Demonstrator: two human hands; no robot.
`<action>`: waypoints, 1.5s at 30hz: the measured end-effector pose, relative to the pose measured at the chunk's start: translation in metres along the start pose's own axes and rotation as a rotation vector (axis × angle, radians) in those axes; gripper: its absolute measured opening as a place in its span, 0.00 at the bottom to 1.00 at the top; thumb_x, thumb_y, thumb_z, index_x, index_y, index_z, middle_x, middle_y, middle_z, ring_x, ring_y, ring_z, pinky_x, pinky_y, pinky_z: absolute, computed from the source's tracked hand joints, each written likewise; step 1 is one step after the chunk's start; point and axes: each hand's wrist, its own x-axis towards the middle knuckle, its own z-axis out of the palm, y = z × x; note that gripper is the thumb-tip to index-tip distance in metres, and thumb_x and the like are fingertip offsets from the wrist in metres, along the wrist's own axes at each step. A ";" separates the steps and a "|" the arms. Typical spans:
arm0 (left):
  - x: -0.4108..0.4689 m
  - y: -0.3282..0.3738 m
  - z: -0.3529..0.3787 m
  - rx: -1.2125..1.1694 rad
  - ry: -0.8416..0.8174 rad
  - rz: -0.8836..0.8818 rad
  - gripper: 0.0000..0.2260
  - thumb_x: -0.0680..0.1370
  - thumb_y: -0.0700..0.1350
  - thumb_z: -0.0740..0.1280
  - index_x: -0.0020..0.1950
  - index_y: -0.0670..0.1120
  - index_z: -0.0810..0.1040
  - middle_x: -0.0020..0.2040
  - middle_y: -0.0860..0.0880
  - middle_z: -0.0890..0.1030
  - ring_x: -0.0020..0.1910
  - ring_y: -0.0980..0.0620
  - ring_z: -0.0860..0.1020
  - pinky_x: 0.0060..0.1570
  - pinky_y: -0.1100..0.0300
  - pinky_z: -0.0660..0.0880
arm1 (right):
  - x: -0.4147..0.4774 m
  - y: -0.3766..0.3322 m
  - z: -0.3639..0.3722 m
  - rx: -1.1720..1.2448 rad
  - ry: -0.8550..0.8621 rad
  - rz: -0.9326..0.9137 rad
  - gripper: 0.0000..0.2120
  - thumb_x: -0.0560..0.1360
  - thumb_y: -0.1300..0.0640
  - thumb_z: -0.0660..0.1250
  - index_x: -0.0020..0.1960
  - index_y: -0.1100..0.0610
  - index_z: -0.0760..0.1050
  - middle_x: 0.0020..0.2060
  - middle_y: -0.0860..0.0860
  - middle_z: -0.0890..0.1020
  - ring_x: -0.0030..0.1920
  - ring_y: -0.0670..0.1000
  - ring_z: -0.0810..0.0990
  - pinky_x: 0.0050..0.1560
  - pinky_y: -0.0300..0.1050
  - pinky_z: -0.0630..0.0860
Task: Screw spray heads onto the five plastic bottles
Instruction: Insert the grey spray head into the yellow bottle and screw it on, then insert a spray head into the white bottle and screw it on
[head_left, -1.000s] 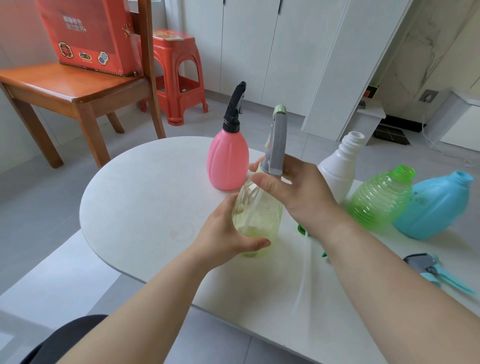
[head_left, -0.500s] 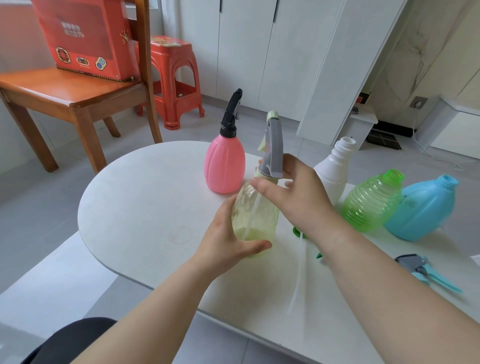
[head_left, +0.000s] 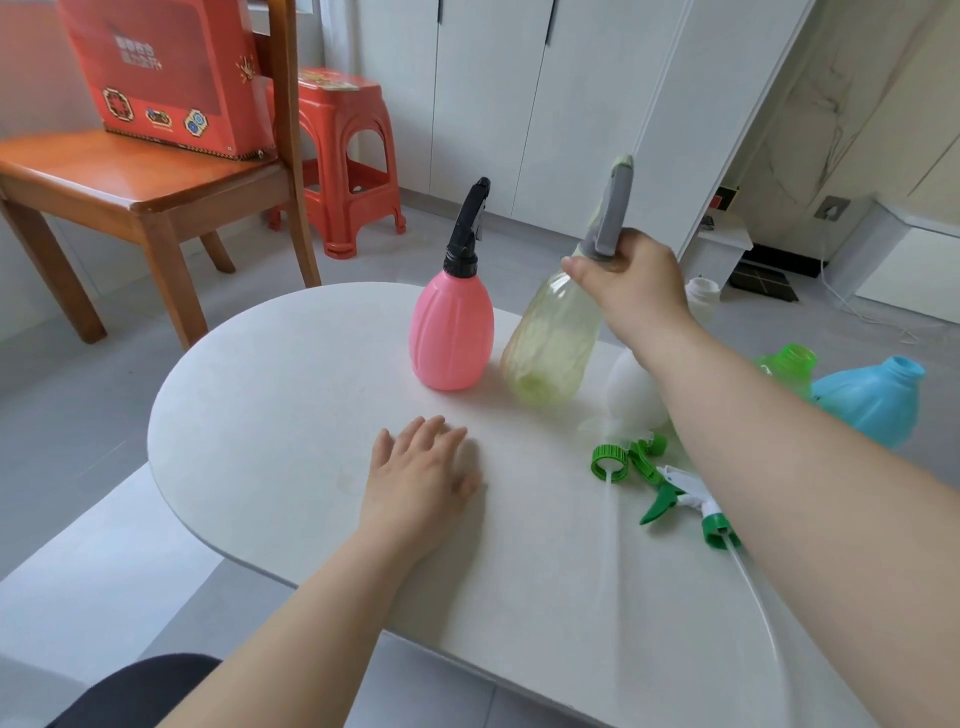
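My right hand (head_left: 631, 283) grips the neck of a pale yellow bottle (head_left: 550, 345) that carries a grey spray head (head_left: 610, 210). The bottle is tilted, its base at the white table (head_left: 270, 415), right beside a pink bottle (head_left: 451, 332) with a black spray head (head_left: 470, 223). My left hand (head_left: 421, 478) lies flat and open on the table, holding nothing. My right arm partly hides a white bottle (head_left: 636, 389), a green bottle (head_left: 784, 364) and a blue bottle (head_left: 872, 397), all three without heads. Two loose green spray heads (head_left: 626, 460) (head_left: 685, 501) lie near my right forearm.
A wooden chair (head_left: 135, 182) with a red box (head_left: 171, 78) on its seat stands beyond the table's left end, with a red plastic stool (head_left: 343, 150) behind it. White cupboards (head_left: 519, 104) line the back wall.
My left hand has let go of the yellow bottle and dropped flat onto the table. My right hand has carried the bottle away from me, up beside the pink bottle.
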 end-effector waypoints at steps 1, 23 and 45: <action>0.000 0.000 0.002 0.030 0.002 0.033 0.20 0.77 0.54 0.56 0.67 0.51 0.62 0.71 0.50 0.63 0.72 0.53 0.55 0.66 0.55 0.43 | 0.002 0.004 0.004 -0.015 0.003 0.015 0.07 0.70 0.56 0.68 0.47 0.54 0.74 0.39 0.47 0.76 0.44 0.48 0.73 0.34 0.36 0.64; 0.004 -0.001 0.008 0.068 0.011 0.067 0.20 0.76 0.56 0.54 0.67 0.52 0.62 0.71 0.52 0.62 0.72 0.52 0.53 0.66 0.55 0.43 | 0.014 0.009 0.013 -0.088 -0.168 0.124 0.17 0.71 0.50 0.66 0.56 0.56 0.70 0.47 0.48 0.73 0.49 0.48 0.72 0.49 0.41 0.65; -0.007 -0.002 0.002 0.064 -0.066 0.082 0.23 0.76 0.58 0.54 0.69 0.52 0.59 0.73 0.52 0.59 0.73 0.53 0.51 0.68 0.55 0.42 | -0.070 0.059 -0.013 -0.849 -0.373 0.478 0.20 0.68 0.40 0.64 0.39 0.57 0.67 0.41 0.56 0.75 0.40 0.56 0.71 0.36 0.42 0.65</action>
